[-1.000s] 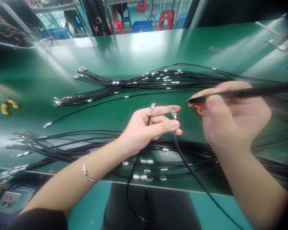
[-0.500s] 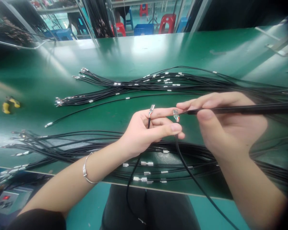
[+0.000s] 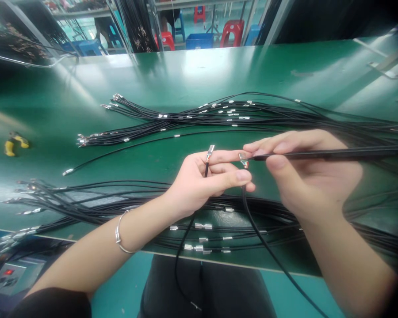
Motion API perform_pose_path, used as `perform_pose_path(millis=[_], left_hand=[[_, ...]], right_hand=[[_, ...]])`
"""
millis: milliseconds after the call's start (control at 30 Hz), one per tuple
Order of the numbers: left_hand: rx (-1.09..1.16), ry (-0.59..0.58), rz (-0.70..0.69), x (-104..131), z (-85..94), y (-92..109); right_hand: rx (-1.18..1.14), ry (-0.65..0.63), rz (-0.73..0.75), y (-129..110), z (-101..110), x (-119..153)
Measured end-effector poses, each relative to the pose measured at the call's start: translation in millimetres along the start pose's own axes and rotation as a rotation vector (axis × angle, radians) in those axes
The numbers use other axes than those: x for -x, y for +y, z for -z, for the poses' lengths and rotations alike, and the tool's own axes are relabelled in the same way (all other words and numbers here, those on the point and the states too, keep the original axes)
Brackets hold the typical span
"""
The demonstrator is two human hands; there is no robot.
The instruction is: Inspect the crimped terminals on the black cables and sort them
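Observation:
My left hand [image 3: 215, 176] pinches a black cable just below its metal connector [image 3: 243, 160], which shows coloured wires at its base. A second cable with a silver connector [image 3: 210, 152] passes between the fingers of the same hand, its end pointing up. My right hand [image 3: 305, 172] grips a thin black tool [image 3: 311, 153] like a pen, between thumb and fingers. The tool's tip lies right beside the connector in my left hand; whether they touch I cannot tell.
Black cable bundles lie on the green table [image 3: 172, 75], one [image 3: 185, 117] behind my hands and another [image 3: 96, 207] beneath my forearms. Yellow-handled cutters [image 3: 16, 143] lie at the far left. A metal box [image 3: 15, 277] with a red light sits lower left.
My right hand has shifted slightly left with the tool, bringing its tip closer to the connector. My left hand has barely moved.

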State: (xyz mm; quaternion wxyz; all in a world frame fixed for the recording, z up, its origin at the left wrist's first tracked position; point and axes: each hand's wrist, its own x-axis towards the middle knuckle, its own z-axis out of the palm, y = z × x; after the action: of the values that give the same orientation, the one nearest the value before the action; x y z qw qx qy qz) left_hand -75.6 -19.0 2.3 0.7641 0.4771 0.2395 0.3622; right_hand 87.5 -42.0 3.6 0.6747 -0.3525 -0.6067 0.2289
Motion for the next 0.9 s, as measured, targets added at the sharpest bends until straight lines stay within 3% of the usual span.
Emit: perform_pose_path(millis=[100,267,433,900], left_hand=[[0.007,0.014,0.014,-0.3,-0.2,-0.3],[0.016,0.005,0.017,-0.2,-0.4,-0.3],[0.006,-0.021,0.004,0.6,1.3,-2.3],[-0.002,-0.018,-0.014,-0.7,2.4,-3.5]], right_hand=[[0.026,-0.006,-0.006,-0.2,-1.2,0.4],[0.039,0.121,0.029,-0.7,-3.9,0.0],[0.122,0.047,0.040,-3.1,-2.2,-0.3],[0.155,0.025,0.024,-7.5,-0.7,-0.1]])
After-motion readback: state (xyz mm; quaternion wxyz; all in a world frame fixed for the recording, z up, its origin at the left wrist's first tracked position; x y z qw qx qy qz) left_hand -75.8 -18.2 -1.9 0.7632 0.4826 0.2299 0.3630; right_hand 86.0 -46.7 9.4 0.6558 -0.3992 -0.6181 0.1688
